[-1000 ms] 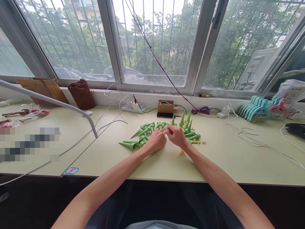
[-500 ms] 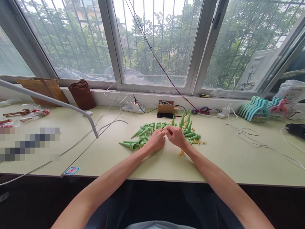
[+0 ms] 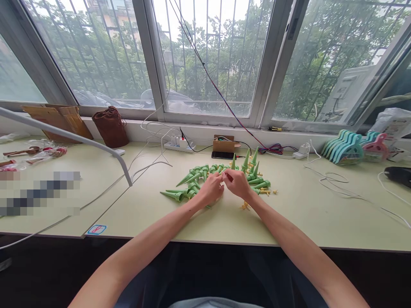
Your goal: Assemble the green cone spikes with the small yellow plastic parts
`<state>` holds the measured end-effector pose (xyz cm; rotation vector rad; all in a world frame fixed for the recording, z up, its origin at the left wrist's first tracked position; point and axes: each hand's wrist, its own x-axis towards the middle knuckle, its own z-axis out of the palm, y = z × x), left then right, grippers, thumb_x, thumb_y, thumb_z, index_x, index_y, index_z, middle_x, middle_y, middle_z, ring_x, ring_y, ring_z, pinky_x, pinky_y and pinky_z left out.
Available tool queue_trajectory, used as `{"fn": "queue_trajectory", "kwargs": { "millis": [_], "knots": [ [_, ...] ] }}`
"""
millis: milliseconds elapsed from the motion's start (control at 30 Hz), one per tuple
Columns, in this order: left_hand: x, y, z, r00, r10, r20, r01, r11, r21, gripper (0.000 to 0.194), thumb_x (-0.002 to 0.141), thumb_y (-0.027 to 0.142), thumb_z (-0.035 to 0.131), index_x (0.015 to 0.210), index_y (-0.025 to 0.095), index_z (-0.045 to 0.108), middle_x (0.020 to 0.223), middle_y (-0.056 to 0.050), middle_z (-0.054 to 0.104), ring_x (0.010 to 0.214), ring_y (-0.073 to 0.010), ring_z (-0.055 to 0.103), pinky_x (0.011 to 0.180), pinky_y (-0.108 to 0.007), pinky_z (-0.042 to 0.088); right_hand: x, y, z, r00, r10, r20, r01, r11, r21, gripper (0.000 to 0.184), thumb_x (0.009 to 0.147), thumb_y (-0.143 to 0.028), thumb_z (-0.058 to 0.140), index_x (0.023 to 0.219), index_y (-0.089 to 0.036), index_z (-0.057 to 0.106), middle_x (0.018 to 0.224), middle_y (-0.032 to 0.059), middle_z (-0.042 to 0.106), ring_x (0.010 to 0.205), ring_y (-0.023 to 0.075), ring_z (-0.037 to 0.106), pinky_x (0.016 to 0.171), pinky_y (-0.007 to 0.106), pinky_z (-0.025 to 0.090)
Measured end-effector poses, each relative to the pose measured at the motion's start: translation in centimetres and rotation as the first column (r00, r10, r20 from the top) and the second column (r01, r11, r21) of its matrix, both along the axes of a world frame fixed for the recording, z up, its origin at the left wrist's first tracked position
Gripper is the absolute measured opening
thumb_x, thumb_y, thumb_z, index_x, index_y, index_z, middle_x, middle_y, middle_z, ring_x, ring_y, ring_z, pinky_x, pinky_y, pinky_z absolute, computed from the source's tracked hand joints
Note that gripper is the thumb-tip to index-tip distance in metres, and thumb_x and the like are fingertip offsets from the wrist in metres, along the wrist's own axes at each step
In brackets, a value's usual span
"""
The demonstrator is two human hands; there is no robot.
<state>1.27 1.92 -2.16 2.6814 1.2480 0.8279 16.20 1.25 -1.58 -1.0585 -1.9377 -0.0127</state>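
Both hands meet over the middle of a pile of green plastic watering spikes [image 3: 205, 171]. My left hand [image 3: 212, 189] is closed, its fingers curled round a green spike that it mostly hides; a thin green tip shows below the wrist. My right hand [image 3: 236, 182] pinches at the top of the left one, fingertips together, and what lies between them is too small to make out. To the right, a few green spikes [image 3: 245, 163] stand point up and others lie flat. Small yellow plastic valves [image 3: 245, 205] lie scattered near my right wrist.
A phone [image 3: 224, 155] lies before a small cardboard box [image 3: 224, 144]. Behind are a power strip [image 3: 180, 147] and loose cables. Teal hangers [image 3: 345, 147] stand at the right, a brown pouch [image 3: 111, 127] at the left. A grey curved tube [image 3: 80, 137] crosses the left side.
My left hand has shifted very slightly, its lower fingers turned a little. The right hand stays pinched in the same place, and the pile looks unchanged.
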Motion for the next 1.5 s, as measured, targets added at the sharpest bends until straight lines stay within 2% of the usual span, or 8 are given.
{"fn": "queue_trajectory", "kwargs": {
  "millis": [133, 367, 567, 700, 1000, 1333, 1500],
  "knots": [
    [-0.1, 0.2, -0.1, 0.999, 0.033, 0.01, -0.033, 0.999, 0.015, 0.025, 0.073, 0.003, 0.049, 0.09, 0.015, 0.064, 0.085, -0.007, 0.057, 0.078, -0.0191, 0.053, 0.075, -0.033, 0.047, 0.0, 0.0, 0.0, 1.0, -0.008, 0.0, 0.008, 1.0, 0.005, 0.029, 0.092, -0.028, 0.046, 0.067, -0.019, 0.056, 0.056, -0.0014, 0.051, 0.051, 0.0107, 0.041, 0.055, 0.024, 0.032],
    [0.0, 0.4, -0.4, 0.992, 0.037, 0.119, -0.037, 0.999, 0.005, 0.018, 0.077, 0.006, 0.052, 0.089, 0.015, 0.063, 0.087, -0.007, 0.057, 0.078, -0.0178, 0.054, 0.071, -0.03, 0.048, 0.0, -0.1, 0.1, 1.0, -0.009, -0.005, 0.009, 1.0, 0.0, 0.028, 0.092, -0.028, 0.046, 0.067, -0.019, 0.056, 0.055, -0.0016, 0.05, 0.05, 0.0107, 0.04, 0.054, 0.024, 0.032],
    [-0.2, 0.7, -0.2, 0.986, -0.004, 0.165, 0.002, 1.0, 0.01, 0.027, 0.082, 0.001, 0.04, 0.08, 0.015, 0.062, 0.083, -0.006, 0.056, 0.069, -0.0136, 0.051, 0.064, -0.026, 0.044, 0.2, 0.0, 0.3, 1.0, 0.006, -0.023, -0.006, 1.0, 0.009, 0.03, 0.092, -0.029, 0.046, 0.064, -0.019, 0.051, 0.053, -0.0027, 0.045, 0.049, 0.01, 0.037, 0.053, 0.023, 0.031],
    [-0.6, 1.0, 0.3, 0.971, -0.009, 0.237, 0.0, 0.999, 0.037, 0.027, 0.084, 0.002, 0.04, 0.074, 0.015, 0.062, 0.082, -0.005, 0.057, 0.067, -0.0128, 0.052, 0.062, -0.025, 0.043, 0.3, 0.2, 0.2, 0.999, 0.005, -0.033, -0.005, 1.0, 0.011, 0.03, 0.091, -0.03, 0.047, 0.064, -0.019, 0.051, 0.053, -0.0033, 0.044, 0.049, 0.0097, 0.036, 0.053, 0.023, 0.031],
    [-1.0, 1.6, 1.0, 0.949, -0.018, 0.315, -0.037, 0.985, 0.167, 0.025, 0.091, 0.012, 0.042, 0.082, 0.016, 0.066, 0.084, -0.005, 0.061, 0.078, -0.0151, 0.058, 0.071, -0.027, 0.046, 0.2, 0.2, 0.2, 0.999, 0.01, -0.031, -0.01, 1.0, 0.01, 0.031, 0.092, -0.03, 0.046, 0.064, -0.019, 0.05, 0.053, -0.0033, 0.044, 0.049, 0.0101, 0.036, 0.053, 0.023, 0.031],
    [-1.1, 1.4, 1.4, 0.917, 0.006, 0.4, -0.11, 0.965, 0.239, 0.021, 0.094, 0.016, 0.043, 0.092, 0.019, 0.064, 0.093, -0.006, 0.064, 0.088, -0.0167, 0.059, 0.08, -0.029, 0.048, 0.2, 0.2, 0.2, 1.0, 0.008, -0.025, -0.008, 1.0, 0.01, 0.032, 0.093, -0.031, 0.045, 0.064, -0.019, 0.05, 0.053, -0.0032, 0.043, 0.05, 0.0103, 0.037, 0.053, 0.023, 0.031],
    [-1.2, 0.9, 1.9, 0.881, 0.017, 0.472, -0.149, 0.959, 0.243, 0.018, 0.095, 0.021, 0.044, 0.097, 0.019, 0.062, 0.092, -0.006, 0.065, 0.081, -0.0149, 0.06, 0.076, -0.028, 0.048, 0.2, 0.2, 0.3, 0.999, 0.015, -0.032, -0.015, 1.0, 0.003, 0.032, 0.093, -0.031, 0.045, 0.063, -0.019, 0.048, 0.053, -0.0036, 0.041, 0.05, 0.0101, 0.036, 0.053, 0.023, 0.031]
  ]
}}
